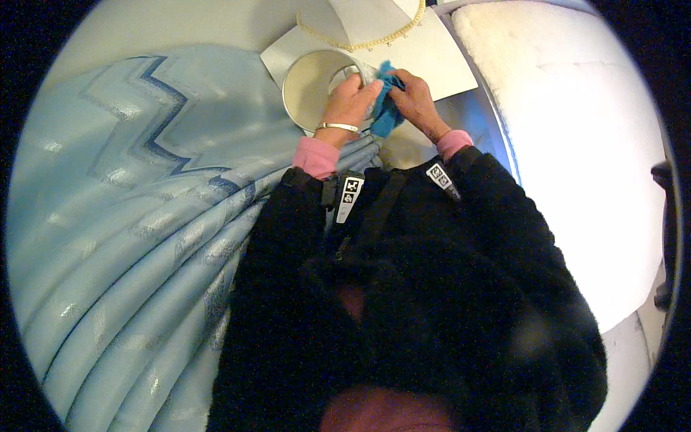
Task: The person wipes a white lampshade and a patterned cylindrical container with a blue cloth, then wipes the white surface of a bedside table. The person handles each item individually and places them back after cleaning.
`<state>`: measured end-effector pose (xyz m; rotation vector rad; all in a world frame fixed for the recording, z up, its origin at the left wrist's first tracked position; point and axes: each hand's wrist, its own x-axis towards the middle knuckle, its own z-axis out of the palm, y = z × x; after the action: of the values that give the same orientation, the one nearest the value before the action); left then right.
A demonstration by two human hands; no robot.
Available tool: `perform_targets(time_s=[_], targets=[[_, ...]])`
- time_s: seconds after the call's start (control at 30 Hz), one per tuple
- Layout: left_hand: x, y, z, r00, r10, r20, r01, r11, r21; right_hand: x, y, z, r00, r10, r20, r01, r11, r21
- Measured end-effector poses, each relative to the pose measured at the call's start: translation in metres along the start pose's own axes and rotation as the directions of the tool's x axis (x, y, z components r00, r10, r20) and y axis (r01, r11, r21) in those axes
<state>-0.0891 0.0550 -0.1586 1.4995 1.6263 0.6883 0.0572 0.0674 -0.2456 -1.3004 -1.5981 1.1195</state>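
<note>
My left hand (351,105) grips an open-mouthed cylinder (305,89), pale inside with a thin rim; whether it is a lampshade or a bin I cannot tell. Its mouth faces left, and my fingers cover part of its wall. A crumpled blue cloth (386,121) is bunched in my right hand (415,100), against the cylinder's textured outer side. The two hands are close together. Behind them, a white tabletop (448,75) bears a cream lampshade (372,21) edged with yellow beaded trim.
Light-blue curtain fabric (135,216) with a dark zigzag falls in folds on the left, reaching close beneath the cylinder. On the right lies a white fleecy cover (577,162), very brightly lit. A dark object (669,237) stands at the far right edge.
</note>
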Motion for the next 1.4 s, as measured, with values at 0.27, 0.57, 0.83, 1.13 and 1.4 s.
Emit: perform_targets(time_s=[0.27, 0.57, 0.83, 1.13, 1.4], targets=[[-0.024, -0.004, -0.02, 0.979, 0.098, 0.176, -0.134, 0.97, 0.203, -0.003, 0.001, -0.002, 0.999, -0.026, -0.042, 0.043, 0.878, 0.476], [-0.049, -0.01, -0.031, 0.899, 0.355, 0.256, -0.426, 0.581, 0.693, -0.011, 0.024, 0.011, 0.986, 0.085, 0.14, -0.076, 0.995, -0.072], [-0.039, -0.007, -0.029, 0.984, 0.07, 0.163, -0.171, 0.614, 0.771, -0.015, 0.0, -0.004, 0.999, -0.033, -0.014, 0.034, 0.988, 0.152], [-0.029, -0.002, -0.016, 0.996, 0.045, 0.073, -0.083, 0.723, 0.686, -0.022, -0.009, -0.006, 0.992, -0.12, 0.03, 0.095, 0.897, 0.432], [-0.025, -0.007, -0.029, 0.995, 0.058, -0.076, -0.001, 0.803, 0.596, -0.022, -0.012, 0.0, 0.995, 0.021, 0.102, -0.042, 0.978, 0.206]])
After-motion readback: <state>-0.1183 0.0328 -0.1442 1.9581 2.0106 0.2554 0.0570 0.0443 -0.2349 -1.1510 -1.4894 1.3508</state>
